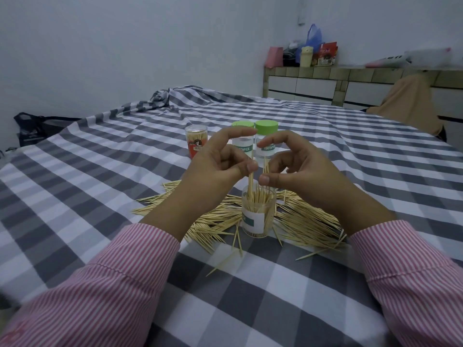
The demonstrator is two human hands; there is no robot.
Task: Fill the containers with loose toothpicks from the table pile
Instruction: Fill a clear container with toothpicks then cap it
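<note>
"TOOTHPICK" readable on 2 green-lidded jars [266, 139]. Open container [258, 213], part-filled, amid toothpick pile [303, 221] on checked surface [100, 171]. Left hand [220, 166] pinching toothpicks [251, 181] into it; right hand [298, 169] gripping more.

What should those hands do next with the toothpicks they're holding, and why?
Probably lower them and let go. The left hand pinches toothpicks upright, tips already inside the open container; the right hand holds more just above its mouth.

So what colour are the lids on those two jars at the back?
Light green lids, clearest in the head view.
</note>
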